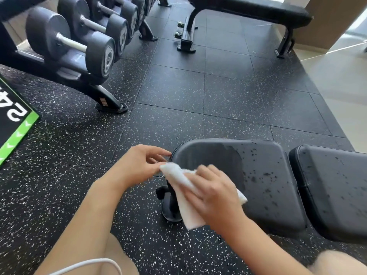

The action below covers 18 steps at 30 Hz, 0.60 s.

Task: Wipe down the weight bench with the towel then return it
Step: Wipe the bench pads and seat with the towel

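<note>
Right hand (pixel 214 193) presses the towel (pixel 184 195) flat on the bench (pixel 264 175); left hand (pixel 137 167) pinches its corner. Sweep overlapping strokes toward the droplets.

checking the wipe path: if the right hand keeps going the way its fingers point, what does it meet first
Probably the left hand, which pinches the towel corner just ahead of the right hand at the bench pad's end; depth is unclear.
</note>
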### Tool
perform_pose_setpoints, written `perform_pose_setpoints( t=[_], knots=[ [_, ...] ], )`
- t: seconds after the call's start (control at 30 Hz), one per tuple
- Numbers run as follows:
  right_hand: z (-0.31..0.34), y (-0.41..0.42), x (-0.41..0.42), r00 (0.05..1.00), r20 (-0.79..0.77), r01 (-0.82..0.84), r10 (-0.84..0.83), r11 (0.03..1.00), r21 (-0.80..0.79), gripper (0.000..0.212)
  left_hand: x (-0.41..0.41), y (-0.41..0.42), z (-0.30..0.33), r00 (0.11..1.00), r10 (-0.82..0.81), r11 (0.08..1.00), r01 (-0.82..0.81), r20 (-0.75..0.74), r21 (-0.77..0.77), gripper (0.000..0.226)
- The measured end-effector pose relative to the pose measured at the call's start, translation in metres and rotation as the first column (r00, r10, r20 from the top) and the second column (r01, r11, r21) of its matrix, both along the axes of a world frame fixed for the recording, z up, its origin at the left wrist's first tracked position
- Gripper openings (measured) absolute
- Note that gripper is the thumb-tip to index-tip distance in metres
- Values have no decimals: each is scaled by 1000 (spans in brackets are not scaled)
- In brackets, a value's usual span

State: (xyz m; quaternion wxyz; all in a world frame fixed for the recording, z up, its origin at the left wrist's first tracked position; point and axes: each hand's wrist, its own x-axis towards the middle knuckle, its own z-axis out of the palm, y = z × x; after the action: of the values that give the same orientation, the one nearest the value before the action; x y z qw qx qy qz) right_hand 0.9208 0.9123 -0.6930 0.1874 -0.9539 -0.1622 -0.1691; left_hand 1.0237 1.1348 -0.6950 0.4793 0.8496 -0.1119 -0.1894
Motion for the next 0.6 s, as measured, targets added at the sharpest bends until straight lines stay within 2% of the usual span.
perform_pose_setpoints(
  t=[0.1, 0.27, 0.33, 0.4, 0.47, 0.6],
  knots=[
    [2, -22, -8, 1000, 8, -22, 22, 1000, 1, 18, 0, -1, -1, 1000, 13, 1000, -14, 25, 21, 31],
    [5, -38, 85, 944, -33, 327, -327, 945, -9, 34, -4, -6, 1, 997, 13, 999, -17, 81, 51, 27],
    [3, -33, 120, 916, -66, 392, -396, 918, -62, 36, -8, -8, 2, 995, 13, 998, -19, 98, 55, 30],
    [1, -22, 133, 915, -97, 382, -392, 918, -105, 36, -11, -11, 3, 995, 9, 998, -14, 97, 54, 35],
    [2, -15, 120, 932, -87, 346, -353, 935, -82, 32, -13, -11, 3, 995, -20, 996, 11, 100, 90, 44],
    [5, -14, 38, 976, -53, 211, -210, 978, 7, 24, -15, -7, 3, 992, -110, 984, 100, 56, 150, 69]
  ],
)
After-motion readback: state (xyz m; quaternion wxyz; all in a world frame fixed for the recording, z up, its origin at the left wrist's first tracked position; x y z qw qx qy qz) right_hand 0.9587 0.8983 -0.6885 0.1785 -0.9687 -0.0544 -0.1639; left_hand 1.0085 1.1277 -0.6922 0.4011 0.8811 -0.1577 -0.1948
